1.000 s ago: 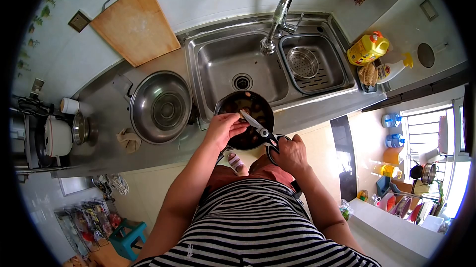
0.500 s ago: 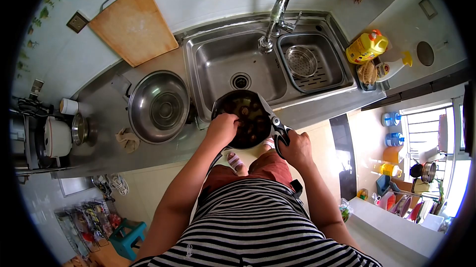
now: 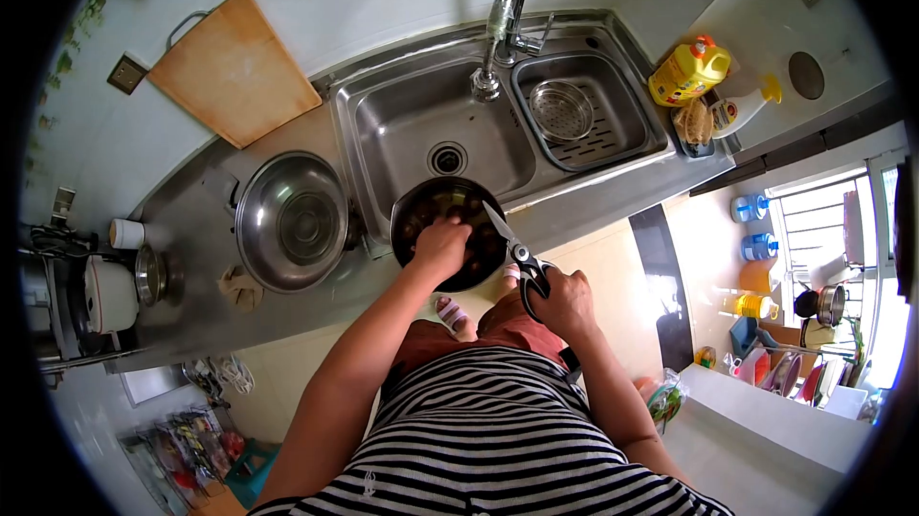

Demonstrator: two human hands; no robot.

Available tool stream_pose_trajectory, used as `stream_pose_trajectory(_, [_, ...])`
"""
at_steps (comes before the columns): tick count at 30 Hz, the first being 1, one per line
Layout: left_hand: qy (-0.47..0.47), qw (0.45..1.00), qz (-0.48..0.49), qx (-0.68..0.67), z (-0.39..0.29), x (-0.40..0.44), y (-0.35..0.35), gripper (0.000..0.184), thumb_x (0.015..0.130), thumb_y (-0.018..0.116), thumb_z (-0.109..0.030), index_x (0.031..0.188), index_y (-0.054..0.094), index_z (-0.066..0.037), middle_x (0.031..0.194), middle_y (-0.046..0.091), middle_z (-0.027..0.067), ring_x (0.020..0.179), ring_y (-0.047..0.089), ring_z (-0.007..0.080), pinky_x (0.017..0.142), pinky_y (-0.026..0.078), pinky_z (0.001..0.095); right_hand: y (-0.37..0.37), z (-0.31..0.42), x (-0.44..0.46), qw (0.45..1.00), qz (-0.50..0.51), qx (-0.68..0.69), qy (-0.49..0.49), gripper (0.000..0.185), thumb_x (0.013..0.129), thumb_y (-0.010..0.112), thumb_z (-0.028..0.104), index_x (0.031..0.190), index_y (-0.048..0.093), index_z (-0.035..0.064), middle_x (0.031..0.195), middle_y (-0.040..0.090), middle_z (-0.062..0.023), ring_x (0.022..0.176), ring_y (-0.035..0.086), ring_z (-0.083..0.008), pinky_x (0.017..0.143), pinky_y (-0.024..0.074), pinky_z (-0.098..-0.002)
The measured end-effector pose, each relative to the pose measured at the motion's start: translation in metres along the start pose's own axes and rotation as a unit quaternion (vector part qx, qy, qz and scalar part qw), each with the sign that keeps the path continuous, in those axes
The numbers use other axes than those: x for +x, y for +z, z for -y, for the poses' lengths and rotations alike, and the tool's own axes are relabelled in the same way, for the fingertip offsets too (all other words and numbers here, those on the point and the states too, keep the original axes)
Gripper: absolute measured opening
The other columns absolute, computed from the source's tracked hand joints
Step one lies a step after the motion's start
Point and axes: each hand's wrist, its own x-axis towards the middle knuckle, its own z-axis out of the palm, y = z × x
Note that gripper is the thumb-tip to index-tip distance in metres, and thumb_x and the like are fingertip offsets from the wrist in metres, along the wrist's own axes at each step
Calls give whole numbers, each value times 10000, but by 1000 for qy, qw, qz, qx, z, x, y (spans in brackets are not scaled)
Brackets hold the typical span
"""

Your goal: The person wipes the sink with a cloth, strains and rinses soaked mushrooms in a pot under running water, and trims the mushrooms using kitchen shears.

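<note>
A dark round pan with brownish pieces in liquid sits at the front edge of the sink. My left hand reaches into it, fingers bent down over the contents; whatever they pinch, if anything, is hidden. Black-handled scissors are in my right hand, whose fingers wrap the handles. Their blades point up and left over the pan's right rim and look closed or nearly so.
Behind the pan lies the steel sink with its faucet; a strainer sits in the right basin. A large steel bowl, a cloth and a cutting board are left. Bottles stand right.
My left hand, raised at the scissor tips a second ago, is now down in the pan. The scissors have moved back from that hand. The whole view has shifted slightly.
</note>
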Motion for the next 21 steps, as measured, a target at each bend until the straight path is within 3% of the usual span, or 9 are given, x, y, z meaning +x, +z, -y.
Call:
stream_pose_trajectory(5, [-10,999,-14,-44,13,3,-1,252,712,718,-165,902,607,-44,960,625,155,933,586,342,792,488,414,1,-4,0,1000,-3,0,-1,273,752,645,296,678,548,52,633,619,-145,541,552,-330,701,435,-388])
stream_pose_trajectory(7, [-82,977,18,-196,21,8,-1,230,745,687,-149,927,607,-32,903,651,129,823,623,309,725,502,389,2,-5,-1,1000,-5,1,-4,270,753,644,293,677,546,54,627,618,-145,539,552,-328,697,433,-385])
stream_pose_trajectory(8, [-82,977,18,-196,24,7,1,230,745,687,-149,927,607,-32,903,651,129,823,623,309,725,502,389,2,-5,-1,1000,-8,4,-8,262,751,645,289,682,549,55,619,615,-144,538,552,-326,696,432,-384])
stream_pose_trajectory(10, [-136,918,-11,-373,28,7,-2,217,764,685,-128,922,592,-11,829,642,108,727,617,237,679,492,335,2,-4,0,1000,-12,8,-14,255,749,646,286,687,553,57,611,612,-143,536,552,-324,695,432,-382])
stream_pose_trajectory(11, [-157,893,-16,-421,29,5,-3,212,784,681,-113,944,587,-10,820,626,63,723,584,146,639,475,276,3,-4,1,1000,-8,4,-13,249,743,649,283,694,557,57,604,612,-139,535,554,-320,695,432,-378])
stream_pose_trajectory(12, [-157,893,-16,-421,28,3,-7,212,784,681,-113,944,587,-10,820,626,63,723,584,146,639,475,276,3,-2,1,1000,-3,0,-11,244,736,653,281,701,562,58,597,611,-135,535,556,-316,695,432,-373])
stream_pose_trajectory(14, [-218,790,-32,-572,26,-2,-14,217,819,656,-119,1000,590,-18,848,622,34,735,575,113,610,464,251,1,1,2,1000,4,1,-19,243,728,657,281,705,566,58,586,608,-125,531,558,-312,697,433,-370])
stream_pose_trajectory(18, [-210,747,-59,-628,24,-12,-19,308,871,583,-105,1175,565,-60,921,607,8,775,572,85,621,463,212,0,7,4,998,19,-4,-68,245,709,664,287,711,574,60,554,595,-101,515,561,-301,694,437,-360])
stream_pose_trajectory(21, [-203,708,-95,-669,16,-19,-26,360,855,559,-40,1215,548,-41,959,605,30,774,587,99,643,505,231,2,10,6,996,32,-15,-78,253,704,663,293,723,577,55,546,590,-95,504,560,-298,681,440,-359])
